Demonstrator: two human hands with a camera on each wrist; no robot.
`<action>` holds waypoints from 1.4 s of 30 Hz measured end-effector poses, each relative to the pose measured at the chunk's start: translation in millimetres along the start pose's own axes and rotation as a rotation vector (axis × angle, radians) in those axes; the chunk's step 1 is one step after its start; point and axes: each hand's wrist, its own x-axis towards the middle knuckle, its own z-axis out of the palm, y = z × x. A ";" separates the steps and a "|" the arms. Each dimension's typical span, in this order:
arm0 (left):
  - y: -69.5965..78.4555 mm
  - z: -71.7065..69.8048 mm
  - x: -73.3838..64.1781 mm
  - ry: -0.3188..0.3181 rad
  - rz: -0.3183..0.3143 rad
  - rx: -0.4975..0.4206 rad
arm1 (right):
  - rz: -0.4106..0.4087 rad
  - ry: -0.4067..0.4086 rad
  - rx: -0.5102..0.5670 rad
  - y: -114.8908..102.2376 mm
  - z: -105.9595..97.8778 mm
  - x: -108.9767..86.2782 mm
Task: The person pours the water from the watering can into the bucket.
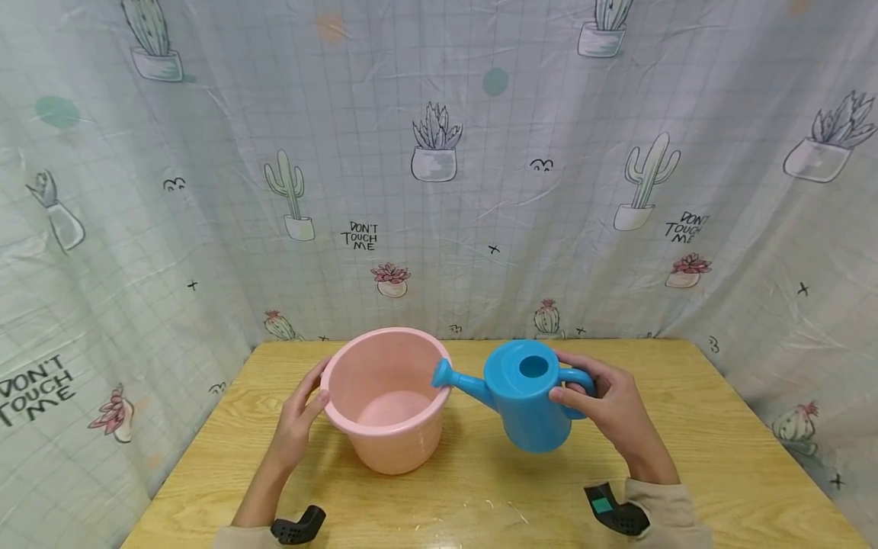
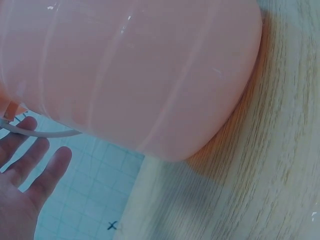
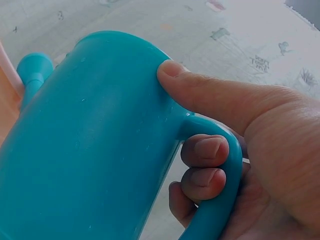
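A pink plastic bucket (image 1: 414, 446) stands on the wooden table. My left hand (image 1: 299, 419) rests against its left side at the rim, with the thumb near the rim's edge. In the left wrist view, fingers (image 2: 47, 175) of that hand stretch out nearly straight beside a thin grey band (image 2: 45, 133) at the bucket. My right hand (image 1: 610, 400) grips the handle of a blue watering can (image 1: 531, 419), its fingers curled through the loop and the thumb lying on the can's side. The can's spout points left, and its flared tip overlaps the bucket's right rim.
The light wooden table (image 1: 686, 427) runs back to a curtain (image 1: 480, 206) printed with cacti, which also hangs along both sides. Small wet-looking specks lie near the table's front. A black band (image 1: 617, 511) sits at each wrist.
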 end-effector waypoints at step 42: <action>-4.1 1.3 1.7 0.014 0.008 -0.017 | -0.001 0.006 -0.026 -0.1 0.1 0.1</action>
